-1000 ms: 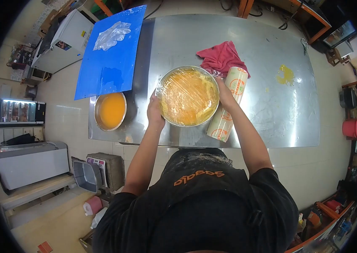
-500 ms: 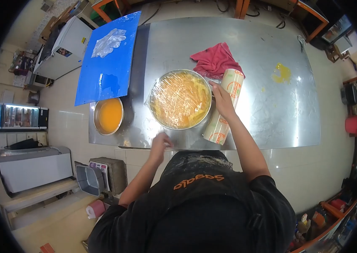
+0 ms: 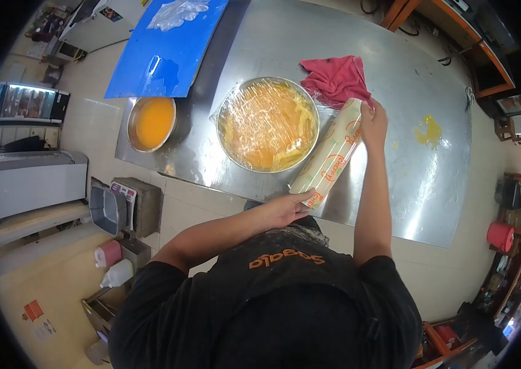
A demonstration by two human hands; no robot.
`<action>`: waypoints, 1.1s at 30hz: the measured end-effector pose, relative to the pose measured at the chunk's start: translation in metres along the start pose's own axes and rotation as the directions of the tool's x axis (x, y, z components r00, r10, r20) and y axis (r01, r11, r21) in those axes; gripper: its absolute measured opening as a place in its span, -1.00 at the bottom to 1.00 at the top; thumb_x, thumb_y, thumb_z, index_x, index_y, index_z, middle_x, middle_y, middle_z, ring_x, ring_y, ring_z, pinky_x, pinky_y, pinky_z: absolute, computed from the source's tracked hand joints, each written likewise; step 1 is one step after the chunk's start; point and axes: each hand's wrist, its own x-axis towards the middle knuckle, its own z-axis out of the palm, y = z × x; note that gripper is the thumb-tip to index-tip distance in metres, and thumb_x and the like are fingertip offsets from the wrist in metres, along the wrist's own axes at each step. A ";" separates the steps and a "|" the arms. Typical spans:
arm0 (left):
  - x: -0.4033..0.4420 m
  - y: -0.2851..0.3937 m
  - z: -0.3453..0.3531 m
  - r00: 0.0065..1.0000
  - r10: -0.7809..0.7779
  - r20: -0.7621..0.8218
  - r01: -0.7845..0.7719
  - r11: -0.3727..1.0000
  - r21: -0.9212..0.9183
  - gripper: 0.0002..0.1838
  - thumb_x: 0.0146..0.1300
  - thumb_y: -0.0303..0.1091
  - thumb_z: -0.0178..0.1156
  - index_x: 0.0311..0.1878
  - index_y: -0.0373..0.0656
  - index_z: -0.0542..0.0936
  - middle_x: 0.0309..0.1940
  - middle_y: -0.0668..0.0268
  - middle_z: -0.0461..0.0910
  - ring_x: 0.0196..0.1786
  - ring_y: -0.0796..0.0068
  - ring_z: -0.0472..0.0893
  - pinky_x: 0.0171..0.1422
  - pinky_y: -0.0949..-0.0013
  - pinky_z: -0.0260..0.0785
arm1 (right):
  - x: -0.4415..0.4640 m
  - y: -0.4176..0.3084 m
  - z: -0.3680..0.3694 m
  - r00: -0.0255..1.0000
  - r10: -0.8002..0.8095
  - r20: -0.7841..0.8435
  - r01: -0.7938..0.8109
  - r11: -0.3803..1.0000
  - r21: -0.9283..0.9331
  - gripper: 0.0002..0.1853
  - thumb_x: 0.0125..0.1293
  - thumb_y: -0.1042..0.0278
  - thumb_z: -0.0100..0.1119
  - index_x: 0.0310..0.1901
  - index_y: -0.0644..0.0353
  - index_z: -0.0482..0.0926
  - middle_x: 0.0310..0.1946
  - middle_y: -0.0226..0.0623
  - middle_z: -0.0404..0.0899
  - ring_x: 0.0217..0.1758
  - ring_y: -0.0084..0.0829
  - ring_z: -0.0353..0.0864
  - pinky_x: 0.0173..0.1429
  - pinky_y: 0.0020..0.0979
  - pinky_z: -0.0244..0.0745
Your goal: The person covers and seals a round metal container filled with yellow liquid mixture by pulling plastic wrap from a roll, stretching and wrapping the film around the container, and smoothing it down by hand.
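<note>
A long roll of cling film (image 3: 329,157) in a white wrapper with orange print lies slantwise on the steel table. At its near end is my left hand (image 3: 286,209), thumb over the roll and fingers around the end. My right hand (image 3: 373,123) grips the far end, its fingers partly hidden behind the roll. Just left of the roll stands a round metal bowl (image 3: 219,136), with clear film stretched over its yellow-orange contents (image 3: 266,126). Some clear film spreads between the bowl and the roll. A crumpled red cloth (image 3: 337,80) rests beyond the roll.
A smaller metal bowl of orange liquid (image 3: 155,123) stands at the table's left edge, near a blue board (image 3: 150,67) bearing clear plastic gloves (image 3: 177,13). A yellow smear (image 3: 428,132) marks the steel table (image 3: 408,184) on the right.
My left hand has come across to the roll's near end. My right hand has shifted from the bowl's rim side to the roll's far end. The view has turned and moved.
</note>
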 end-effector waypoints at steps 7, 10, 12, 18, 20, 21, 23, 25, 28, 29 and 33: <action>-0.032 -0.004 0.013 1.000 0.029 0.004 -0.030 0.994 0.109 -0.43 0.33 -0.14 0.32 0.30 -0.18 0.41 0.18 0.33 0.54 0.26 0.56 0.47 0.42 0.39 0.23 | 0.018 0.052 -0.028 0.910 0.161 0.381 -0.293 0.902 0.318 -0.66 0.44 0.10 0.16 -0.20 0.29 0.61 -0.43 -0.45 0.59 -0.38 -0.66 0.44 -0.20 -0.51 0.38; -0.056 0.001 0.014 0.997 0.059 0.044 -0.066 0.977 0.205 -0.44 0.33 -0.21 0.33 0.31 -0.24 0.45 0.18 0.33 0.56 0.27 0.57 0.47 0.41 0.43 0.23 | 0.020 0.016 -0.068 0.883 0.117 0.454 -0.294 0.893 0.342 -0.69 0.47 0.13 0.12 -0.22 0.26 0.60 -0.41 -0.51 0.55 -0.32 -0.69 0.43 -0.15 -0.54 0.33; -0.086 0.007 0.021 0.989 0.141 0.037 -0.145 0.930 0.338 -0.48 0.33 -0.22 0.33 0.27 -0.25 0.49 0.15 0.29 0.59 0.23 0.57 0.50 0.41 0.42 0.24 | 0.018 0.001 -0.086 0.847 0.112 0.519 -0.309 0.898 0.312 -0.69 0.47 0.13 0.11 -0.22 0.26 0.60 -0.39 -0.51 0.55 -0.29 -0.69 0.42 -0.12 -0.54 0.32; -0.144 -0.005 0.009 0.774 0.620 0.127 -0.484 0.450 0.750 -0.69 0.28 -0.33 0.36 0.06 -0.19 0.67 0.06 0.22 0.68 0.23 0.37 0.56 0.31 0.35 0.32 | -0.025 -0.021 -0.127 0.803 0.159 0.575 -0.494 0.717 0.491 -0.68 0.49 0.17 0.07 -0.18 0.31 0.61 -0.26 -0.38 0.62 -0.19 -0.62 0.50 -0.01 -0.51 0.36; -0.152 -0.010 0.001 0.676 0.697 0.239 -0.541 0.248 0.804 -0.73 0.24 -0.40 0.36 0.01 -0.18 0.69 0.03 0.20 0.69 0.25 0.32 0.55 0.32 0.30 0.32 | -0.042 -0.033 -0.137 0.831 0.165 0.532 -0.501 0.638 0.585 -0.66 0.51 0.18 0.05 -0.14 0.35 0.61 -0.20 -0.33 0.64 -0.15 -0.58 0.55 0.02 -0.48 0.40; -0.156 -0.012 -0.002 0.622 0.723 0.300 -0.557 0.140 0.818 -0.75 0.23 -0.43 0.37 -0.02 -0.17 0.70 0.02 0.18 0.69 0.25 0.30 0.55 0.33 0.27 0.32 | -0.047 -0.034 -0.141 0.844 0.110 0.524 -0.468 0.626 0.623 -0.65 0.50 0.18 0.06 -0.12 0.37 0.61 -0.18 -0.30 0.65 -0.12 -0.55 0.56 0.04 -0.45 0.42; -0.164 -0.013 -0.009 0.534 0.766 0.357 -0.593 0.038 0.805 -0.75 0.19 -0.49 0.36 -0.04 -0.20 0.70 0.01 0.14 0.69 0.23 0.28 0.58 0.30 0.25 0.35 | -0.055 -0.033 -0.149 0.870 -0.002 0.493 -0.396 0.593 0.701 -0.64 0.49 0.18 0.08 -0.07 0.41 0.61 -0.13 -0.24 0.66 -0.07 -0.49 0.60 0.09 -0.39 0.46; -0.172 -0.010 -0.011 0.432 0.821 0.374 -0.645 -0.008 0.764 -0.75 0.16 -0.51 0.37 -0.06 -0.25 0.70 0.00 0.10 0.69 0.19 0.28 0.60 0.26 0.25 0.37 | -0.062 -0.038 -0.151 0.921 -0.056 0.386 -0.290 0.565 0.773 -0.61 0.47 0.16 0.12 -0.05 0.44 0.60 -0.11 -0.21 0.65 -0.05 -0.44 0.61 0.10 -0.36 0.47; -0.196 0.001 -0.003 0.347 0.909 0.230 -0.785 0.148 0.601 -0.72 0.10 -0.51 0.40 -0.09 -0.35 0.68 -0.01 0.07 0.69 0.09 0.29 0.64 0.19 0.28 0.41 | -0.058 -0.067 -0.146 0.945 -0.150 0.290 -0.191 0.464 0.865 -0.57 0.43 0.13 0.19 -0.04 0.48 0.58 -0.09 -0.15 0.65 -0.02 -0.36 0.62 0.14 -0.32 0.48; -0.198 0.004 -0.005 0.282 0.944 0.171 -0.865 0.173 0.472 -0.70 0.11 -0.51 0.39 -0.07 -0.36 0.67 -0.02 0.08 0.68 0.09 0.31 0.64 0.21 0.27 0.40 | -0.056 -0.082 -0.144 0.946 -0.181 0.268 -0.171 0.421 0.891 -0.55 0.41 0.13 0.21 -0.04 0.49 0.58 -0.08 -0.13 0.64 -0.01 -0.34 0.62 0.15 -0.30 0.48; -0.199 0.043 -0.011 0.076 0.997 0.004 -0.976 0.073 0.205 -0.67 0.17 -0.49 0.35 0.00 -0.38 0.61 -0.01 0.11 0.66 0.09 0.33 0.61 0.28 0.26 0.37 | -0.025 -0.126 -0.120 0.930 -0.278 0.240 -0.099 0.438 0.893 -0.55 0.40 0.15 0.20 -0.02 0.52 0.56 -0.11 -0.15 0.63 -0.04 -0.39 0.59 0.11 -0.39 0.43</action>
